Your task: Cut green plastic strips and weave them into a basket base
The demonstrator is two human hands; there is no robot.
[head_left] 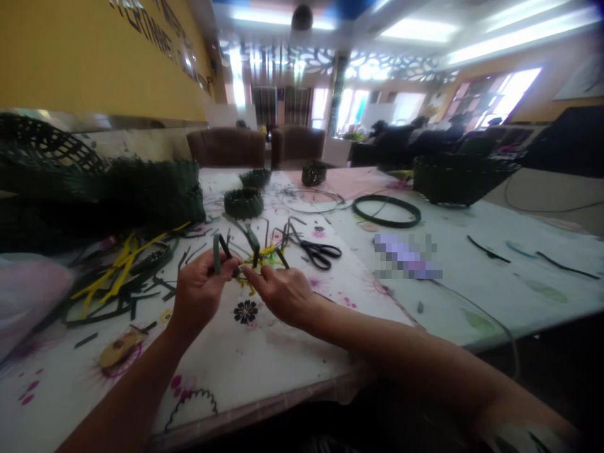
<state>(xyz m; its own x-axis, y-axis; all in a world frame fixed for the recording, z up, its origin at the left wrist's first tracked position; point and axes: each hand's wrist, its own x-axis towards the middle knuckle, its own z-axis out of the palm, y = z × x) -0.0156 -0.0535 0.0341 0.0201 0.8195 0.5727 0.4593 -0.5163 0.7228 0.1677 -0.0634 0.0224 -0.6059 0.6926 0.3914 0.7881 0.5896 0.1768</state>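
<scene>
**Crossed green strips held between two hands**

Left hand (201,292) and right hand (280,292) close together above the worktop (283,358), fingers pinching crossed dark green plastic strips (252,242) held in the air, a yellow strip (267,255) tangled among them. Just beyond lie black-handled scissors (321,253); farther off, a coil of green strap (387,211) and a woven basket (465,179).

left hand (201,296) and right hand (283,294): bare | right sleeve (523,438): pale, dark-patterned, at elbow
</scene>
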